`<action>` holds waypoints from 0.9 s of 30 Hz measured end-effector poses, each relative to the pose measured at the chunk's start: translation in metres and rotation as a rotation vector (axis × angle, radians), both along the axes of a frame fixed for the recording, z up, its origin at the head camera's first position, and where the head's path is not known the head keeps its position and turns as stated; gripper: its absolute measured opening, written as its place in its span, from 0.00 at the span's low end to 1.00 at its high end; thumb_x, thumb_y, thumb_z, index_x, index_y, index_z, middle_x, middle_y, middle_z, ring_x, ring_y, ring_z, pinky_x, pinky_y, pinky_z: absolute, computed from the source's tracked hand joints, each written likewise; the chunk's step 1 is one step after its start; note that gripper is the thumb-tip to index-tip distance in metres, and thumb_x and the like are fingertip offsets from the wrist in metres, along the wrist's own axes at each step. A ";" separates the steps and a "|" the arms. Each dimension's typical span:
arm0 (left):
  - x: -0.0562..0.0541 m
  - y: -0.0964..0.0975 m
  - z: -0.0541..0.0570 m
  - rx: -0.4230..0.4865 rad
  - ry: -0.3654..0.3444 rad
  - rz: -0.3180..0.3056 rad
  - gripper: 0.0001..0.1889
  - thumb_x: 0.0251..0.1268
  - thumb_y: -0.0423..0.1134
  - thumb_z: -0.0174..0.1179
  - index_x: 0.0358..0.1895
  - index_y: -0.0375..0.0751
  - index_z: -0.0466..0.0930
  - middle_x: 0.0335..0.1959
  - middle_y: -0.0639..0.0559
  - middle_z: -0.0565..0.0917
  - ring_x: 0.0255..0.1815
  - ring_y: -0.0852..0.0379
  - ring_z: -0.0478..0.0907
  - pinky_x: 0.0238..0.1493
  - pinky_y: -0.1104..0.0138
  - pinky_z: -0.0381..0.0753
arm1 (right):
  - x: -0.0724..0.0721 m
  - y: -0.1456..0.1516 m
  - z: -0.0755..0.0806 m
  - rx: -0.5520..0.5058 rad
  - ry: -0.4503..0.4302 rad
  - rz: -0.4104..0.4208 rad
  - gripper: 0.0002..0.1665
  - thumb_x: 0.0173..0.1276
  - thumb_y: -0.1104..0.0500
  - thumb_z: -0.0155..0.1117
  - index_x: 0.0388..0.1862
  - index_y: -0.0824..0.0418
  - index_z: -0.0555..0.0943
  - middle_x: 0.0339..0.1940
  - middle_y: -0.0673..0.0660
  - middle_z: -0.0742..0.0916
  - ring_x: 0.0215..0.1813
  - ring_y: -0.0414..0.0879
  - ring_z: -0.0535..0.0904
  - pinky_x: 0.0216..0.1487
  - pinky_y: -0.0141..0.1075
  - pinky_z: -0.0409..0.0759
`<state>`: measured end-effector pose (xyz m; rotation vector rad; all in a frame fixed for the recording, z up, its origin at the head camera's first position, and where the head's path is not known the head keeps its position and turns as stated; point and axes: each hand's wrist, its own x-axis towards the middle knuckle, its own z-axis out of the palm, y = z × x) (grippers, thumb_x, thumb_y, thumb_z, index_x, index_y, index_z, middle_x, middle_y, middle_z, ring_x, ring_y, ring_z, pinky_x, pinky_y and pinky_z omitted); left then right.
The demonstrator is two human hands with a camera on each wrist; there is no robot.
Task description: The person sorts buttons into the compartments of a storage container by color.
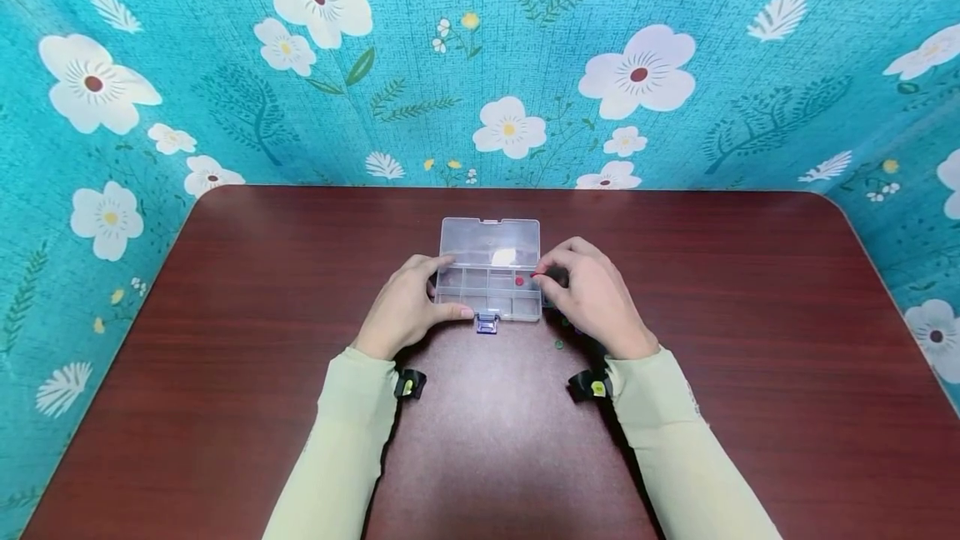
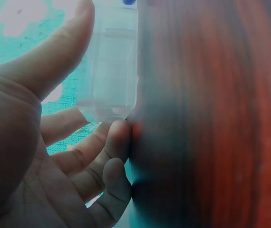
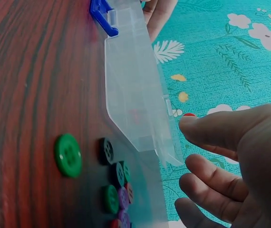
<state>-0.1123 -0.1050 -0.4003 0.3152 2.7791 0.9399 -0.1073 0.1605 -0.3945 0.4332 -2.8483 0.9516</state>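
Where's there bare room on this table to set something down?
The table is bare between the two sleeves, in front of the box and its blue latch; also left of the left hand and right of the right hand. It's crowded at the box's right end, where loose buttons lie near the right hand.

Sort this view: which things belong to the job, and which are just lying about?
Job, it appears:
open compartment box, held by the left hand
red button in the right hand
second red button inside the box
loose buttons beside it

Surroundings, seemingly:
floral cloth
black wrist straps
table
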 end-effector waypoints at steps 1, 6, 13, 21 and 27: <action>0.000 0.000 0.000 0.001 0.000 0.000 0.45 0.48 0.57 0.78 0.73 0.50 0.71 0.50 0.50 0.76 0.39 0.53 0.72 0.44 0.59 0.71 | 0.000 -0.001 -0.001 0.007 0.001 0.000 0.02 0.67 0.57 0.70 0.36 0.53 0.87 0.43 0.51 0.82 0.41 0.47 0.77 0.41 0.42 0.74; 0.001 -0.001 -0.001 0.001 0.003 0.002 0.45 0.48 0.57 0.78 0.72 0.49 0.72 0.51 0.49 0.76 0.40 0.53 0.72 0.45 0.59 0.71 | 0.000 -0.006 -0.003 0.045 0.002 0.005 0.03 0.67 0.58 0.69 0.34 0.54 0.88 0.44 0.53 0.82 0.44 0.48 0.76 0.43 0.43 0.75; 0.001 0.001 -0.002 0.012 0.008 -0.003 0.45 0.48 0.57 0.78 0.72 0.49 0.72 0.51 0.49 0.76 0.39 0.53 0.72 0.43 0.60 0.71 | 0.001 -0.005 -0.004 0.067 0.013 0.021 0.05 0.67 0.60 0.66 0.33 0.55 0.89 0.45 0.54 0.82 0.46 0.49 0.76 0.44 0.43 0.76; 0.000 0.001 -0.001 0.017 0.010 -0.002 0.45 0.48 0.57 0.78 0.72 0.49 0.72 0.50 0.50 0.76 0.38 0.54 0.72 0.43 0.60 0.71 | 0.001 -0.004 -0.006 0.065 0.028 0.039 0.06 0.68 0.59 0.67 0.37 0.56 0.90 0.44 0.54 0.82 0.45 0.48 0.77 0.44 0.42 0.76; 0.000 0.000 0.000 0.017 0.002 0.004 0.45 0.47 0.56 0.78 0.72 0.50 0.72 0.49 0.50 0.75 0.39 0.54 0.72 0.43 0.60 0.71 | 0.001 -0.002 -0.003 0.052 0.020 0.028 0.06 0.68 0.58 0.67 0.40 0.56 0.90 0.45 0.53 0.83 0.46 0.48 0.77 0.44 0.44 0.76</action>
